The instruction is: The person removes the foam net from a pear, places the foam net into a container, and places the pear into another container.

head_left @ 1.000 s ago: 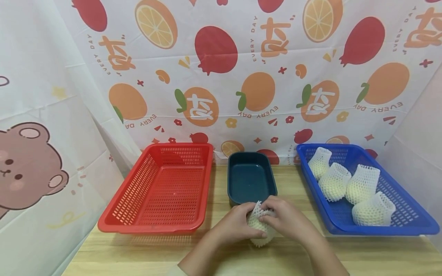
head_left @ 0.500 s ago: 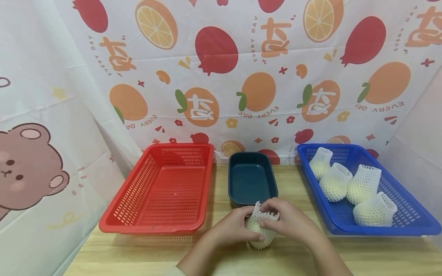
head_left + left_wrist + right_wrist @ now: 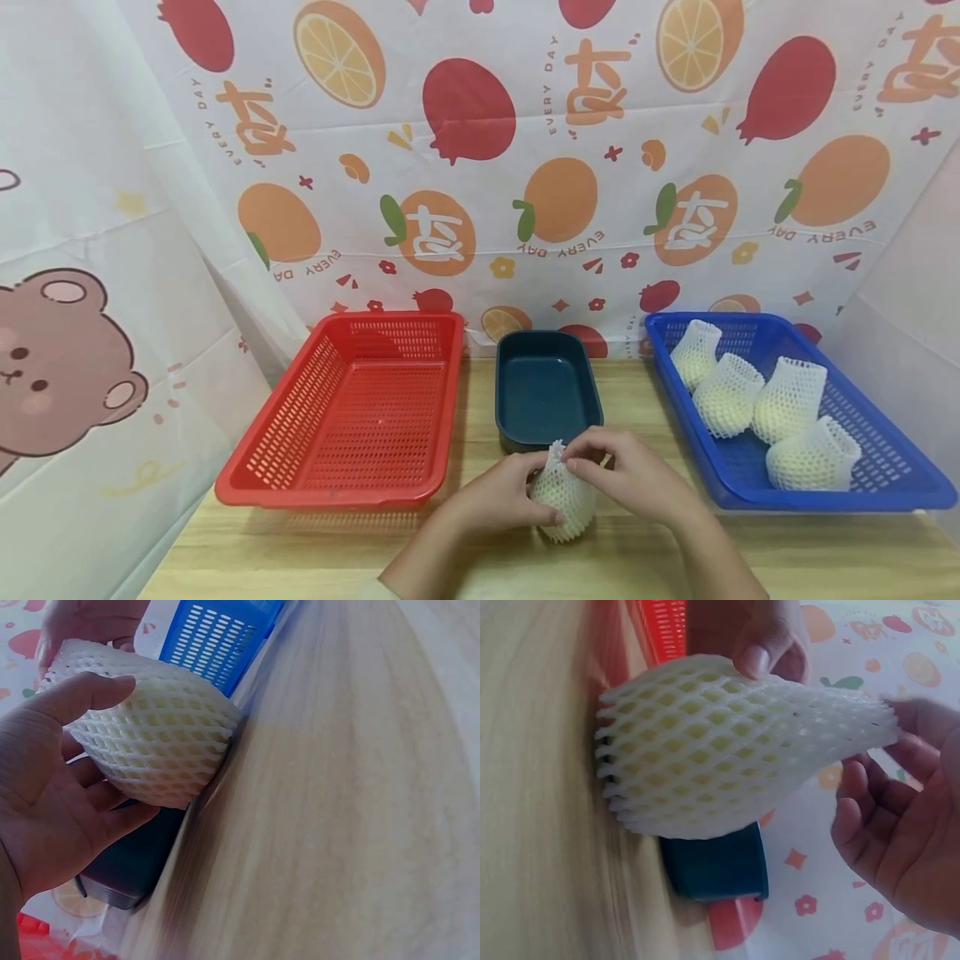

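A pale yellow round fruit in a white foam net [image 3: 567,506] stands at the front middle of the wooden table. My left hand [image 3: 501,493] grips its left side, thumb in front and fingers behind, as the left wrist view also shows around the netted fruit [image 3: 161,735]. At the top, my right hand [image 3: 633,477] pinches the narrow end of the net. In the right wrist view the net [image 3: 705,746] tapers towards the right hand [image 3: 911,814], whose lower fingers curl free of it. Pale yellow shows through the mesh; the fruit's kind is hidden.
Just behind the hands is a dark teal tub [image 3: 547,396]. To the left stands a red perforated basket [image 3: 330,497]. A blue basket [image 3: 817,500] on the right holds several netted fruits [image 3: 723,400]. A fruit-print cloth [image 3: 480,208] hangs behind.
The net's upper end, spread wide half a second ago, is now gathered narrow. My right fingers have moved to its tip, while my left hand keeps its grip on the side.
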Motion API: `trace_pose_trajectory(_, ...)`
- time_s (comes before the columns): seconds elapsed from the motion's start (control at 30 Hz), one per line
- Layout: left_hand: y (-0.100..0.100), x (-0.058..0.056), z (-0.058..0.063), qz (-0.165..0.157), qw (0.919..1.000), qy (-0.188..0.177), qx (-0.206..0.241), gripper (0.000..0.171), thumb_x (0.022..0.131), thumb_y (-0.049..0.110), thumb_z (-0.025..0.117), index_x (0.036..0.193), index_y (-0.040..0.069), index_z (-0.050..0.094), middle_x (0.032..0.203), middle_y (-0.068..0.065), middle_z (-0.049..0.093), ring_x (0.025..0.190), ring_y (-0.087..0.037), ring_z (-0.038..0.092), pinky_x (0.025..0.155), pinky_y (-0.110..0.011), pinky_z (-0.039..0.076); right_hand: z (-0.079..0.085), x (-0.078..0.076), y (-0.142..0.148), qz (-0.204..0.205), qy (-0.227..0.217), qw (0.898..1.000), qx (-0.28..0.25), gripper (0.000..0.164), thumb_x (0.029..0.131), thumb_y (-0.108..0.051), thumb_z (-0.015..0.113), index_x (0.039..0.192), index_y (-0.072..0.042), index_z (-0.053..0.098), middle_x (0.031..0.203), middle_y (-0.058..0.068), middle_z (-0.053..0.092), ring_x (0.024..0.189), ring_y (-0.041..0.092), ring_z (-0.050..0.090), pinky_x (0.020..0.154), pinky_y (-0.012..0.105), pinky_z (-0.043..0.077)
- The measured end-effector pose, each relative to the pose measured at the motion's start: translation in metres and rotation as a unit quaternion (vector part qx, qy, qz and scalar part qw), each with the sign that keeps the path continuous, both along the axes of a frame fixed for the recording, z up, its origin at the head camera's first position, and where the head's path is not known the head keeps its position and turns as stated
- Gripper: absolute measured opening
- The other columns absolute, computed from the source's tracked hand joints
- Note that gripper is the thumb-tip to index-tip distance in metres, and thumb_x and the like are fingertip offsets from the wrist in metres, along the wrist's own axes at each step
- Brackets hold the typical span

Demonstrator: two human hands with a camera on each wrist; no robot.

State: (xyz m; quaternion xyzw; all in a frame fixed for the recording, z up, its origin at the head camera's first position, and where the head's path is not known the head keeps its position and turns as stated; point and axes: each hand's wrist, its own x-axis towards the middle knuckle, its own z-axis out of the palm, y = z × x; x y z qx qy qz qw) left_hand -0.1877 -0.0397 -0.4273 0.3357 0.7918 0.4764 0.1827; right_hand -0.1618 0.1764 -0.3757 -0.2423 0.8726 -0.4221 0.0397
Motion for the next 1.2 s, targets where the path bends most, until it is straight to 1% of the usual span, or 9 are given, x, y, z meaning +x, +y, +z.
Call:
trace_pose_trajectory(0.17,0.000,0.000,-0.001,-0.002,0.9998,-0.016,0.010,0.049,0.074,0.019,0.077,0.119,0.020,0.057,0.102,0.009,0.064,0.089,-0.002,0.061,0.077,-0.020,0.050,-0.003,-0.002,-0.002,-0.035,-0.007,0.999,-0.005,0.004,0.089,-0.025,0.064,0.088,-0.026,0.067,0.081,-0.009,0.063,0.075,0.011,0.056,0.065,0.024,0.049)
trace_pose_trajectory(0.33,0.000,-0.002,-0.002,-0.001,0.9998,-0.017,0.014,0.049,0.074,0.019,0.077,0.119,0.020,0.057,0.102,0.009,0.064,0.090,-0.002,0.060,0.079,-0.021,0.050,-0.005,-0.003,-0.001,-0.073,0.011,0.997,-0.004,0.016,0.083,-0.008,0.061,0.087,-0.022,0.066,0.077,-0.007,0.060,0.071,0.011,0.054,0.060,0.023,0.048)
trace_pose_trajectory(0.47,-0.001,-0.003,-0.003,0.001,0.9997,-0.019,0.016,0.049,0.073,0.019,0.077,0.118,0.019,0.057,0.102,0.009,0.065,0.091,-0.003,0.061,0.080,-0.022,0.050,-0.005,-0.004,0.002,-0.111,0.028,0.993,0.001,0.016,0.081,-0.006,0.061,0.085,-0.021,0.066,0.075,-0.007,0.058,0.069,0.010,0.052,0.058,0.023,0.046)
trace_pose_trajectory(0.57,-0.001,-0.004,-0.003,0.001,0.9996,-0.024,0.017,0.050,0.073,0.018,0.077,0.119,0.019,0.057,0.102,0.009,0.065,0.091,-0.003,0.061,0.081,-0.023,0.050,-0.003,-0.004,0.004,-0.118,0.031,0.993,0.004,0.017,0.081,-0.006,0.060,0.085,-0.021,0.066,0.074,-0.007,0.058,0.068,0.010,0.052,0.058,0.023,0.046)
trace_pose_trajectory(0.67,-0.001,-0.004,-0.003,0.000,0.9995,-0.027,0.017,0.050,0.074,0.018,0.077,0.120,0.020,0.057,0.103,0.008,0.064,0.092,-0.004,0.061,0.081,-0.023,0.050,-0.002,-0.004,0.007,-0.099,0.017,0.995,0.010,0.015,0.083,-0.008,0.060,0.088,-0.021,0.066,0.075,-0.007,0.057,0.068,0.011,0.052,0.057,0.023,0.046)
trace_pose_trajectory(0.77,-0.001,-0.004,-0.003,-0.004,0.9995,-0.027,0.017,0.050,0.075,0.019,0.076,0.121,0.020,0.056,0.104,0.008,0.064,0.093,-0.004,0.060,0.082,-0.023,0.050,0.000,-0.005,0.010,-0.072,-0.005,0.997,0.015,0.007,0.090,-0.023,0.061,0.094,-0.021,0.067,0.076,-0.006,0.058,0.070,0.012,0.052,0.058,0.024,0.046)
trace_pose_trajectory(0.93,0.000,-0.004,-0.003,-0.004,0.9997,-0.016,0.018,0.045,0.082,0.028,0.071,0.123,0.022,0.055,0.110,0.009,0.063,0.102,-0.004,0.059,0.089,-0.024,0.047,0.003,-0.004,0.016,-0.036,-0.034,0.998,0.024,0.033,0.085,-0.047,0.063,0.104,-0.020,0.068,0.082,-0.006,0.061,0.076,0.014,0.054,0.062,0.025,0.048)
trace_pose_trajectory(1.1,0.001,-0.003,-0.001,0.009,0.9997,0.003,0.021,0.041,0.088,0.041,0.063,0.125,0.025,0.055,0.118,0.009,0.062,0.109,-0.005,0.056,0.095,-0.026,0.044,0.001,-0.006,0.021,0.000,-0.027,0.999,0.046,0.045,0.077,-0.045,0.074,0.111,-0.017,0.067,0.080,-0.007,0.060,0.074,0.012,0.055,0.062,0.024,0.049)
trace_pose_trajectory(1.2,0.002,-0.004,0.000,0.014,0.9992,0.016,0.033,0.041,0.089,0.041,0.061,0.126,0.024,0.056,0.120,0.007,0.061,0.112,-0.007,0.056,0.095,-0.026,0.045,-0.002,-0.008,0.022,0.011,-0.012,0.998,0.055,0.039,0.076,-0.043,0.075,0.107,-0.022,0.068,0.079,-0.010,0.060,0.073,0.009,0.054,0.062,0.024,0.049)
